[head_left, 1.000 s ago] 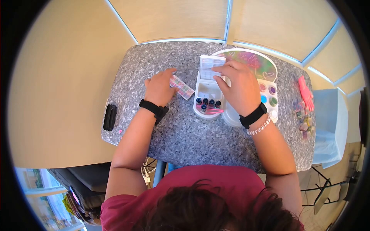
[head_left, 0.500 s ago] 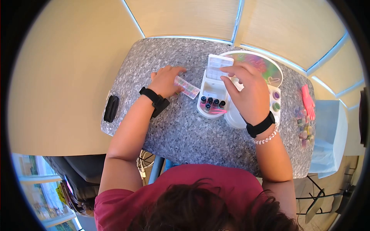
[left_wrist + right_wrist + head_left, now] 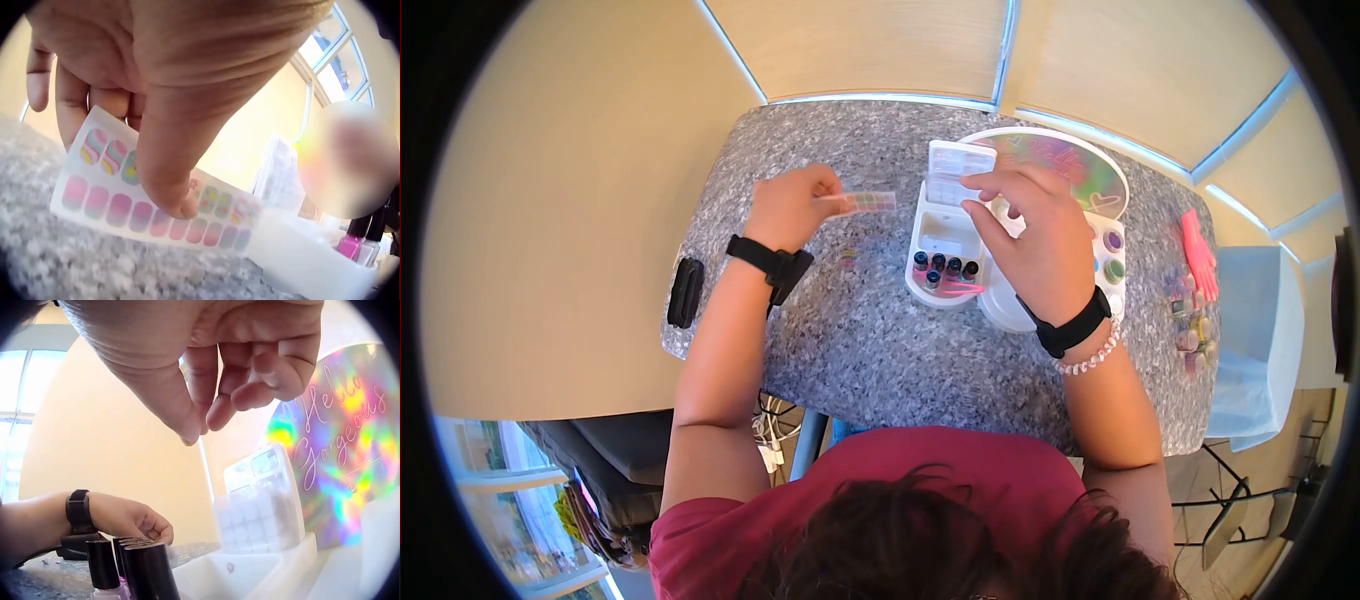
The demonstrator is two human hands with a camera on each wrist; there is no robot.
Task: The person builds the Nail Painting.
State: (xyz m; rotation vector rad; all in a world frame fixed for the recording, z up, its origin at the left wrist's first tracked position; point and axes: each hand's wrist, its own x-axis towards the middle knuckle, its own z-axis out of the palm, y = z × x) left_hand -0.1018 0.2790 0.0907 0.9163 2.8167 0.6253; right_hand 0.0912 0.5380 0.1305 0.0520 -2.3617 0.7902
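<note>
My left hand pinches a clear sheet of colourful nail stickers, raised over the table left of the white tray. In the left wrist view the thumb lies across the sticker sheet, which shows rows of pink, purple and patterned shapes. My right hand hovers above the white tray, its fingers bent with nothing seen between them. A clear lidded box stands upright at the back of the tray, below the right hand in the right wrist view. Several dark-capped polish bottles sit in the tray's front.
A shiny rounded panel stands behind the tray. Coloured pots are at the tray's right. Farther right lie a pink hand-shaped item and several small jars. A black case rests at the table's left edge.
My left hand has lifted the sticker sheet off the table and moved it left, turning it more level across the view. The right hand remains over the tray with little change.
</note>
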